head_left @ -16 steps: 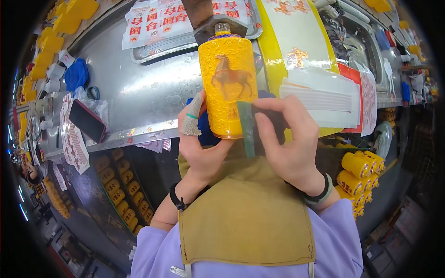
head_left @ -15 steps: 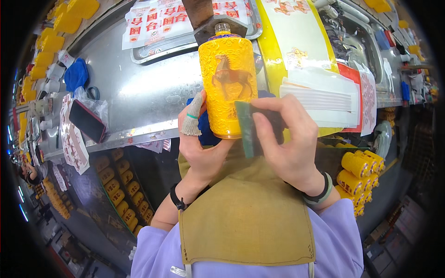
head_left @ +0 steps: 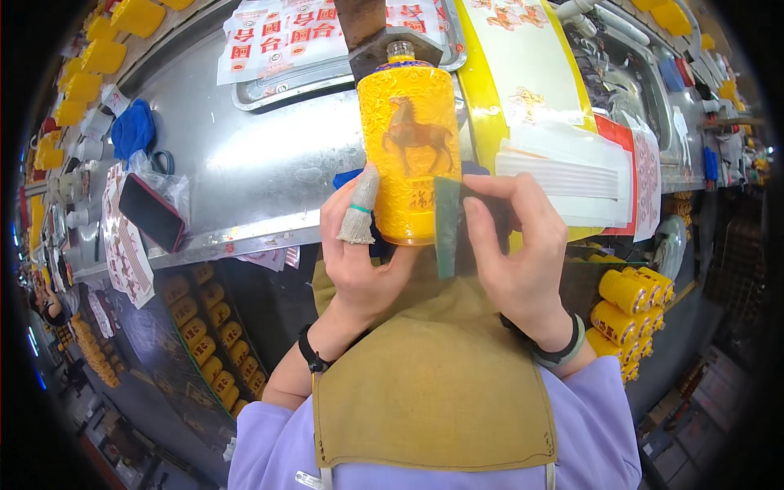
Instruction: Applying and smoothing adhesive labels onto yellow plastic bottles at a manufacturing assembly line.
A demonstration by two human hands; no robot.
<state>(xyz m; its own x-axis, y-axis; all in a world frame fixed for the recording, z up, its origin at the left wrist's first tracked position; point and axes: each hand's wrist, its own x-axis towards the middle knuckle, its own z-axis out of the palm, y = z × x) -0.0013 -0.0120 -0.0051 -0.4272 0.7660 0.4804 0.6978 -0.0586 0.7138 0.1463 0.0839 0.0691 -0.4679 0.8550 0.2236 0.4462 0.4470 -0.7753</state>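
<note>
A yellow embossed bottle (head_left: 408,122) with a brown horse decal and dark lettering lies with its clear glass neck up against a metal holder (head_left: 390,51). My left hand (head_left: 355,265) supports its lower left side, thumb by the base, and a grey knit finger cover (head_left: 360,208) sits on one finger. Some of that hand's fingers are hidden behind the bottle. Between the thumb and fingers of my right hand (head_left: 523,253) is a flat green scraper (head_left: 447,233). Its edge rests at the bottle's lower right side, beside the lettering.
A metal tray (head_left: 269,100) with red-printed sheets stands behind on the steel bench (head_left: 245,155). White decal sheets (head_left: 563,175) lie to the right, near a stack of yellow bottles (head_left: 625,314). On the left are a phone (head_left: 152,212) and a blue cloth (head_left: 133,131).
The scraper has moved right across the bottle's lower part, and more of the lettering shows. The bottle and my left hand appear slightly farther right in the picture.
</note>
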